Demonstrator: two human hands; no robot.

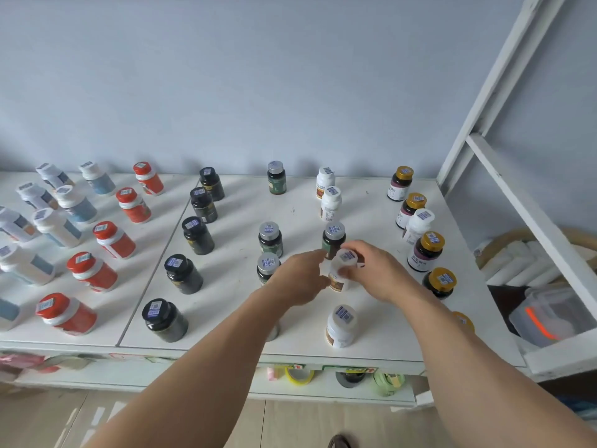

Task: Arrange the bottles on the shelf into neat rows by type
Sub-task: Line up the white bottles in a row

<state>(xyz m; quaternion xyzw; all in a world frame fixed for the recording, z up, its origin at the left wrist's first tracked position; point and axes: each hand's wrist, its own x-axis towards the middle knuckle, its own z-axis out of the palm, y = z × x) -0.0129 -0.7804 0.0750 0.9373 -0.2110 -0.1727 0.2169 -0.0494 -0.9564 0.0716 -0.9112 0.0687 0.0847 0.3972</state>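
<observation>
— What could go wrong here?
— The silver-capped dark bottle stands just behind the white bottle mid-shelf; a careless nudge could topple it.
— And the hands?
— The right hand curls partly closed around the white bottle; the left hand, fingers loosely bent, touches its side.

Upright on the white shelf, stickered caps up: red-capped bottles and black bottles in tidy front-to-back rows. Grey-capped green bottles and white bottles looser mid-shelf; gold-capped dark bottles along the right. One white bottle gripped between both hands.
</observation>
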